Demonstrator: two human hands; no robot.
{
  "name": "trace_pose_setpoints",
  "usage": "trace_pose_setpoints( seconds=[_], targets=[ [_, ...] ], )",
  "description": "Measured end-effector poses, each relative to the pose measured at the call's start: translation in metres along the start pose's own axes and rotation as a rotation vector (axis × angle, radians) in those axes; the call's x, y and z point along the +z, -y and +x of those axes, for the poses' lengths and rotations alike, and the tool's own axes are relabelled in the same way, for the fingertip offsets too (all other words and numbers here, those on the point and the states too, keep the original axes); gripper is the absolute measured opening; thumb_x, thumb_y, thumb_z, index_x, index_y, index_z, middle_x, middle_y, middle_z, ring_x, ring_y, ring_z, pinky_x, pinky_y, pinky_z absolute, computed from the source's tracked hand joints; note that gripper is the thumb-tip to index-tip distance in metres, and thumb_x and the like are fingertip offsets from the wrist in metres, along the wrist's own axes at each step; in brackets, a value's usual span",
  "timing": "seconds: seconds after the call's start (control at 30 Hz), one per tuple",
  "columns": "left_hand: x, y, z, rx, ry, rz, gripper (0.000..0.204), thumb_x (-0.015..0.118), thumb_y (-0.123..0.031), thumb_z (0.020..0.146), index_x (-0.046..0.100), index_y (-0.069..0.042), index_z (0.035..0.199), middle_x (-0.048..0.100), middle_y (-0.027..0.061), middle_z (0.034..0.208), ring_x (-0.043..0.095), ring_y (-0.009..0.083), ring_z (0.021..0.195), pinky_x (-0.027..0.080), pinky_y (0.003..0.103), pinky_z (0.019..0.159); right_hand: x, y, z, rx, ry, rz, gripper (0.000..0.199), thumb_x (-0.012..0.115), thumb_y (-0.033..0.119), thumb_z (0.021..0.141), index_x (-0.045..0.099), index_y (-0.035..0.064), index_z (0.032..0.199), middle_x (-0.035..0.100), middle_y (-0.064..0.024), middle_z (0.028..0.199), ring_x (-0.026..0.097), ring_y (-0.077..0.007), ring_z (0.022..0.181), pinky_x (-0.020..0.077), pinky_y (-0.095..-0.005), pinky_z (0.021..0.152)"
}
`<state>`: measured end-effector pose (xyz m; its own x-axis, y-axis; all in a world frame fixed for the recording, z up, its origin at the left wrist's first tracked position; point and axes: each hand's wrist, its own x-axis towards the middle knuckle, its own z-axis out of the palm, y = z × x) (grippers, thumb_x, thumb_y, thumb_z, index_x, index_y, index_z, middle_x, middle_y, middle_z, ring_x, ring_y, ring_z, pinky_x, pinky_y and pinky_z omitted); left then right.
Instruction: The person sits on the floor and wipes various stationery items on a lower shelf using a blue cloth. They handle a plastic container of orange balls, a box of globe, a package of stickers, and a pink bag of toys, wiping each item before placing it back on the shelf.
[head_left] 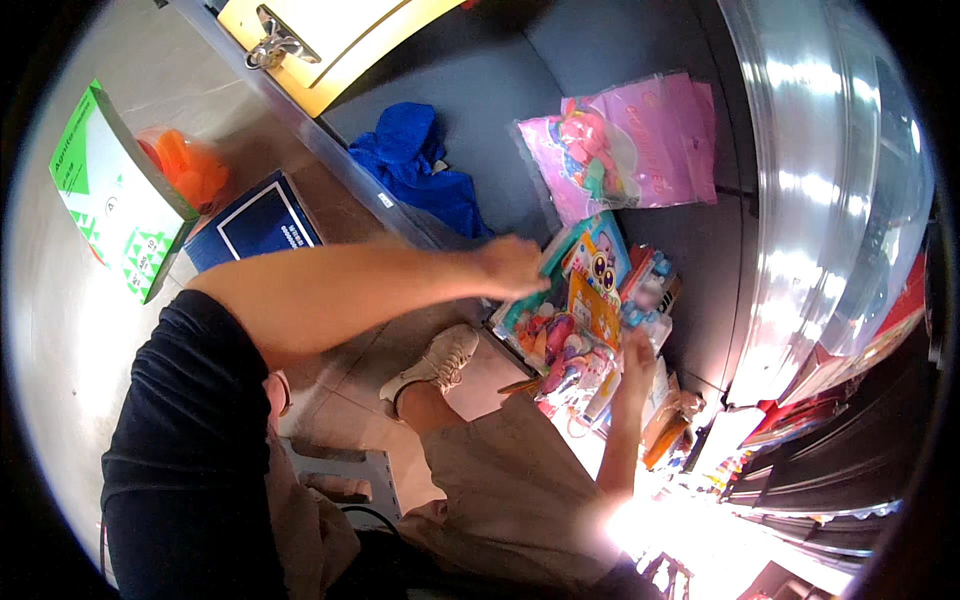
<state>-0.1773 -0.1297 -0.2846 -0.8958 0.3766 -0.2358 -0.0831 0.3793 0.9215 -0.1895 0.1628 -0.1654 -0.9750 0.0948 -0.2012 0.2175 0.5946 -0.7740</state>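
My left hand [515, 268] is closed at the left edge of a pile of small packaged goods, right beside a teal flat packet [563, 246]. What its curled fingers hold, if anything, is hidden. My right hand [638, 362] reaches into the right side of the pile, close to a clear plastic bag [655, 328]. Glare and blur hide its fingers. Between the hands lie an orange packet [594, 311], a card with big cartoon eyes [603, 268] and bags of colourful balloon-like pieces [565, 345]. Behind them rests a pink bag [640, 150] with similar pieces.
A blue cloth [425, 165] lies on the black padded surface [480, 80]. A yellow clipboard [330, 45] is at the top. On the floor at left are a green-white box [120, 200], a dark blue box [258, 228] and an orange bag [188, 170]. Clear plastic packaging [815, 180] stands at right.
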Motion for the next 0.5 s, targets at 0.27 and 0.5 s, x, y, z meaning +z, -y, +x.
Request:
trace_pose_setpoints(
  seconds=[0.27, 0.5],
  targets=[
    [0.084, -0.047, -0.020, -0.047, 0.019, -0.154, 0.096, 0.062, -0.065, 0.075, 0.041, 0.013, 0.127, 0.050, 0.0287, 0.124, 0.050, 0.0407, 0.111, 0.039, 0.047, 0.097, 0.001, -0.062, -0.043, 0.121, -0.084, -0.066, 0.059, 0.070, 0.032, 0.085, 0.049, -0.0010, 0.130, 0.056, -0.0085, 0.120, 0.053, -0.0161, 0.108, 0.0405, -0.0298, 0.090],
    [0.092, -0.045, -0.019, -0.007, -0.029, -0.003, 0.096, 0.058, -0.072, 0.073, 0.051, 0.011, 0.121, 0.050, 0.0236, 0.122, 0.042, 0.0398, 0.116, 0.034, 0.046, 0.101, -0.006, -0.069, 0.009, 0.203, -0.024, 0.044, 0.046, 0.069, 0.034, 0.086, 0.058, 0.0000, 0.115, 0.064, -0.0053, 0.094, 0.061, -0.0140, 0.083, 0.0480, -0.0268, 0.074]
  ],
)
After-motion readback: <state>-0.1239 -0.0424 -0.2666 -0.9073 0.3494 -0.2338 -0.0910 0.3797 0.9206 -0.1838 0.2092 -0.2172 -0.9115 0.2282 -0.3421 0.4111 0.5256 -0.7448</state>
